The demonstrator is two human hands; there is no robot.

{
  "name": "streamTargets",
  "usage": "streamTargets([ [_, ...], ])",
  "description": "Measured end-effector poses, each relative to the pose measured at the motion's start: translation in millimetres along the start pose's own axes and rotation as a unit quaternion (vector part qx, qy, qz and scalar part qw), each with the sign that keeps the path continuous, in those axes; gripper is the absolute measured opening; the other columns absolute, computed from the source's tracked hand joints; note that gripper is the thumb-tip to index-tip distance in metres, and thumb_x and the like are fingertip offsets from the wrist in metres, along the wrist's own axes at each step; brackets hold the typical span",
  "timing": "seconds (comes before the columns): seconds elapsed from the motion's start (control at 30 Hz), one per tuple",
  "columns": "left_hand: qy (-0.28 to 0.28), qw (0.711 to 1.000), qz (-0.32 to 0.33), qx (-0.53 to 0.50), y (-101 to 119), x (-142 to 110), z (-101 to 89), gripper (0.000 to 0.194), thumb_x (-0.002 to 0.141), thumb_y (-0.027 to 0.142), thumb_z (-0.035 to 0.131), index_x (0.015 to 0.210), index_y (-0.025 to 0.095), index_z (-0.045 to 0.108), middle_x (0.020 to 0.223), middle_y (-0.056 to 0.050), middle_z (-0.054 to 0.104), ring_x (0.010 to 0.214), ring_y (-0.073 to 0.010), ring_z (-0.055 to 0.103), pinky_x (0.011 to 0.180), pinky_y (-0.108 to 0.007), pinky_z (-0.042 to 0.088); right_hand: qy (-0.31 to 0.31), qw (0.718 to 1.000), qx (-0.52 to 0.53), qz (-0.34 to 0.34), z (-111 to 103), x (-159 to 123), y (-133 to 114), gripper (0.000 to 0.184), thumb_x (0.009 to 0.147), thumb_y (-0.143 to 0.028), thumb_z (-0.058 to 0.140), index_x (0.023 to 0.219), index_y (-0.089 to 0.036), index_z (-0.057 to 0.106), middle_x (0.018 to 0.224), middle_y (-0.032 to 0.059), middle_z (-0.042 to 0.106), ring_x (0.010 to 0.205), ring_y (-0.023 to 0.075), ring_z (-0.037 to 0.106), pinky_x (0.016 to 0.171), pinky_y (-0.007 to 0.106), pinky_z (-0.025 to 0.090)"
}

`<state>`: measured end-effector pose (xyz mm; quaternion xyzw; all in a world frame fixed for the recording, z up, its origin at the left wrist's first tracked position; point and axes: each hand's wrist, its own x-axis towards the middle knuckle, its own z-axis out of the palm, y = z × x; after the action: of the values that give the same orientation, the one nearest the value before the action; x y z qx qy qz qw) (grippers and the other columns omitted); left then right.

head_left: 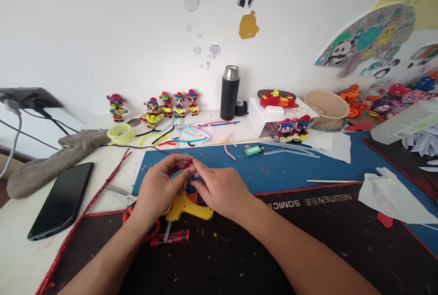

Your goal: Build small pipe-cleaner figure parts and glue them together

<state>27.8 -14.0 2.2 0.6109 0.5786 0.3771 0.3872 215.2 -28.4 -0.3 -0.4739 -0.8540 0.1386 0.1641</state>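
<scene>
Both hands meet above the mat's far edge around a small piece of red glittery pipe cleaner (189, 163). My left hand (162, 185) pinches it between thumb and fingers. On its other side, my right hand (222, 190) presses with thumb and forefinger, and the fingers hide much of the piece. Just below lies a yellow hot glue gun (190, 209) with a glue stick at its back. Scissors (127, 198) with red handles lie partly under my left wrist. A long strand of red tinsel pipe cleaner (102, 191) runs along the left.
Several small pipe-cleaner dolls (152, 113) stand by the wall, near a black thermos (230, 94) and white box (258, 119). Loose pipe cleaners (191, 139) lie before them. A phone (62, 201) lies left; a wooden stick (331, 181) and white tissue (390, 197) lie right.
</scene>
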Motion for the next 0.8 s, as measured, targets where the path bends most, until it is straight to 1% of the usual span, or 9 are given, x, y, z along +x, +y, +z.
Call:
streamTargets([
  [0.17,-0.003,1.0,-0.021,-0.023,1.1,-0.4,2.0,0.046,0.082,0.058,0.079,0.109,0.021,0.073,0.086,-0.005,0.079,0.075,-0.0236,0.072,0.064,-0.031,0.054,0.012,1.0,0.007,0.007,1.8,0.1,-0.1,0.058,0.105,-0.037,0.065,0.156,-0.012,0.051,0.119,0.0129,0.081,0.095,0.0305,0.08,0.068,0.034,0.052],
  [0.23,-0.003,0.999,-0.03,-0.033,1.9,-0.9,3.1,0.046,0.081,0.058,0.08,0.107,0.022,0.071,0.084,-0.004,0.078,0.073,-0.0232,0.072,0.063,-0.03,0.053,0.024,0.999,0.015,0.014,4.0,0.0,0.1,0.054,0.105,-0.034,0.064,0.154,-0.013,0.054,0.115,0.0112,0.082,0.092,0.0294,0.08,0.066,0.033,0.05],
  [0.4,-0.003,0.998,-0.033,-0.045,1.4,-2.2,4.3,0.046,0.08,0.058,0.081,0.105,0.022,0.07,0.083,-0.004,0.078,0.077,-0.0239,0.072,0.063,-0.031,0.051,0.066,0.997,0.036,0.026,8.2,0.0,1.2,0.04,0.108,-0.03,0.056,0.145,-0.016,0.062,0.107,0.0095,0.084,0.087,0.0253,0.08,0.063,0.03,0.045],
  [0.57,-0.005,0.997,-0.033,-0.065,-0.8,-1.4,5.4,0.047,0.08,0.058,0.083,0.105,0.021,0.07,0.084,-0.005,0.078,0.077,-0.0235,0.072,0.062,-0.03,0.05,0.086,0.995,0.048,0.021,9.3,0.1,2.5,0.038,0.107,-0.027,0.054,0.143,-0.016,0.064,0.109,0.0093,0.084,0.085,0.0236,0.081,0.063,0.029,0.044],
  [0.7,-0.029,0.993,-0.035,-0.11,1.4,-0.7,5.2,0.047,0.077,0.055,0.086,0.105,0.021,0.068,0.082,-0.003,0.076,0.076,-0.022,0.071,0.06,-0.028,0.05,0.097,0.994,0.047,0.016,9.5,0.0,4.1,0.037,0.107,-0.025,0.052,0.141,-0.016,0.065,0.109,0.0091,0.084,0.084,0.0242,0.081,0.062,0.03,0.045],
  [0.8,-0.055,0.989,-0.015,-0.138,5.6,-0.5,1.5,0.044,0.077,0.051,0.088,0.104,0.022,0.068,0.086,-0.003,0.078,0.082,-0.0223,0.073,0.068,-0.029,0.054,0.11,0.992,0.053,0.012,8.3,0.1,5.9,0.036,0.107,-0.024,0.051,0.14,-0.019,0.065,0.112,0.0079,0.084,0.085,0.0238,0.081,0.064,0.029,0.048],
])
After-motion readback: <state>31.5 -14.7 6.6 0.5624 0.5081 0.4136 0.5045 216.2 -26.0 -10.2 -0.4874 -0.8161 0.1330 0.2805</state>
